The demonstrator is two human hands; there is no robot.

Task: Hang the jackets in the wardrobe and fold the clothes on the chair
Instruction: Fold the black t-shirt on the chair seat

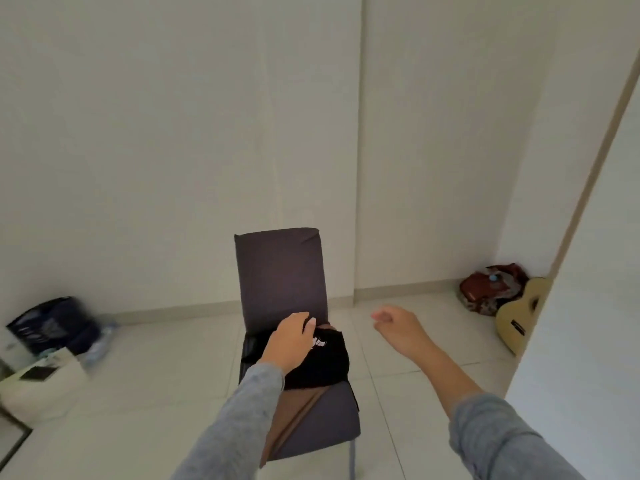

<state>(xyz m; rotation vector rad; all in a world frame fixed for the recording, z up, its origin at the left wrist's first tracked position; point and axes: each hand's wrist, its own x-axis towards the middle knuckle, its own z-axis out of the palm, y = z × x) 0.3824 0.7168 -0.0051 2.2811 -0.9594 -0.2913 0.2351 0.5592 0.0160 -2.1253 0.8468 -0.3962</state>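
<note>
White walls (173, 133) stood behind the chair (280, 271). I saw my left grip (291, 341) curled onto the black top (325, 367) on its seat, over brown cloth (294, 407); my right grip (398, 329) hung loose, empty, beside.

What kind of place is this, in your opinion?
Probably a room in a home, perhaps a bedroom: a chair with clothes on its seat, a guitar in the corner, a red bag beside it.
</note>
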